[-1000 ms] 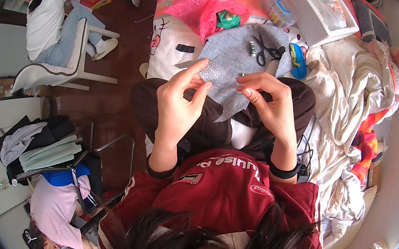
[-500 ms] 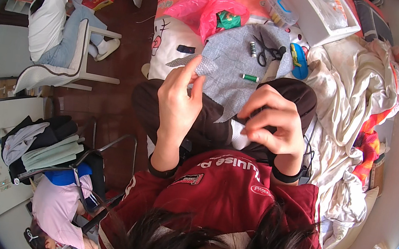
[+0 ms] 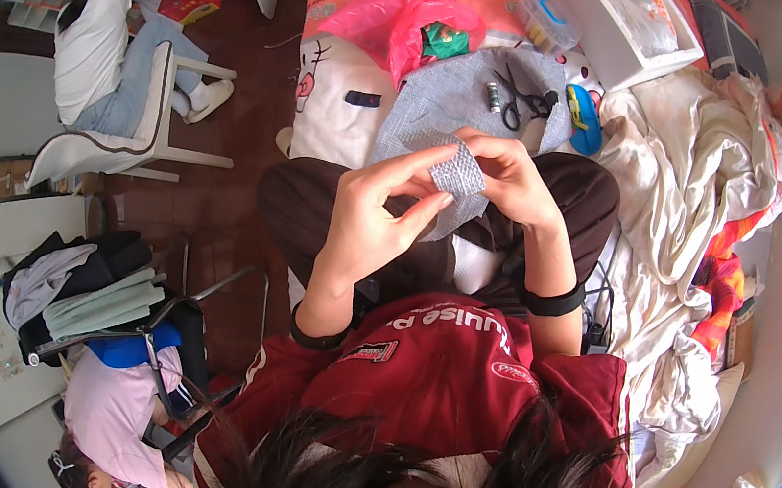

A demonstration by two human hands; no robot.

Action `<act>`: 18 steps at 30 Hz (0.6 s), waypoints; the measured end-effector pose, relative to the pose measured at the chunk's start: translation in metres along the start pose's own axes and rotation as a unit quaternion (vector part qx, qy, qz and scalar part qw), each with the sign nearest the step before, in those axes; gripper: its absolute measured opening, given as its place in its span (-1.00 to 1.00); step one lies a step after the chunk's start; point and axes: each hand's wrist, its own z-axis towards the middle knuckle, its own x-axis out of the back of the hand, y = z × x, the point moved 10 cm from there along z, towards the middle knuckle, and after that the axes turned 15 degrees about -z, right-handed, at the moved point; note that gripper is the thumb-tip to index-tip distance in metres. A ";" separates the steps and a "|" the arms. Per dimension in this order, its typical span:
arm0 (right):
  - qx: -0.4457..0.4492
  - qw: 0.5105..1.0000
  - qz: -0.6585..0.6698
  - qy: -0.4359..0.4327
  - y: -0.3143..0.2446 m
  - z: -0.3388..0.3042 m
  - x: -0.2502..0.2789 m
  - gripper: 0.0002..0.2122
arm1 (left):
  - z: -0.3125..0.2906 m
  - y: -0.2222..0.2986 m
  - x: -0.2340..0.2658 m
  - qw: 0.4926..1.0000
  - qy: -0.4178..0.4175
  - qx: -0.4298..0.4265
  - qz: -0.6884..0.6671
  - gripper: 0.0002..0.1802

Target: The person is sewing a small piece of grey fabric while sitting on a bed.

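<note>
Above my crossed legs, my left hand (image 3: 378,205) pinches a small piece of grey woven fabric (image 3: 460,178) between thumb and fingers. My right hand (image 3: 520,188) has its fingers closed at the far right edge of the same piece; whether a needle or thread is there is too small to make out. Beyond the hands, a larger grey cloth (image 3: 435,97) lies spread on the bed. On it are black-handled scissors (image 3: 516,107) and a pale thread spool (image 3: 494,97). A blue and yellow case (image 3: 582,121) sits by its right edge.
A pink plastic bag (image 3: 370,29), a clear blue-lidded box (image 3: 548,23) and a white bin (image 3: 633,54) stand farther back. Rumpled bedding (image 3: 662,211) is at right. At left, one person (image 3: 88,71) sits on a chair and another (image 3: 118,406) bends near a clothes-laden chair.
My left hand has moved right and slightly nearer with the fabric piece. My right hand has come left and away from me to take its edge. The green thread spool is now hidden.
</note>
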 end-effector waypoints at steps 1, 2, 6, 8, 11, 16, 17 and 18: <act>0.000 1.000 0.000 -0.002 0.000 0.000 0.000 -0.82 | -0.001 -0.002 0.000 1.000 -0.002 0.013 -0.027 -0.55; -0.027 0.999 0.019 -0.018 0.006 0.000 -0.004 -0.84 | -0.001 -0.003 0.000 0.999 0.001 0.025 -0.039 -0.55; -0.083 0.996 0.025 -0.026 0.021 -0.003 -0.008 -0.86 | -0.001 -0.004 0.002 0.998 0.003 0.029 -0.064 -0.54; -0.089 0.995 0.023 -0.030 0.025 -0.003 -0.009 -0.86 | -0.003 -0.005 -0.001 0.996 -0.017 0.036 -0.080 -0.54; -0.089 0.995 0.035 -0.031 0.028 -0.003 -0.009 -0.85 | -0.003 -0.006 0.001 0.996 -0.006 0.039 -0.075 -0.54; -0.077 0.994 0.071 -0.040 0.029 -0.001 -0.012 -0.80 | -0.004 -0.014 0.002 0.995 -0.005 0.067 -0.073 -0.54; -0.079 0.993 0.077 -0.043 0.030 -0.001 -0.014 -0.79 | -0.004 -0.017 0.002 0.994 -0.006 0.078 -0.076 -0.54; -0.081 0.992 0.083 -0.047 0.030 -0.001 -0.015 -0.77 | -0.004 -0.018 0.002 0.994 -0.006 0.078 -0.076 -0.54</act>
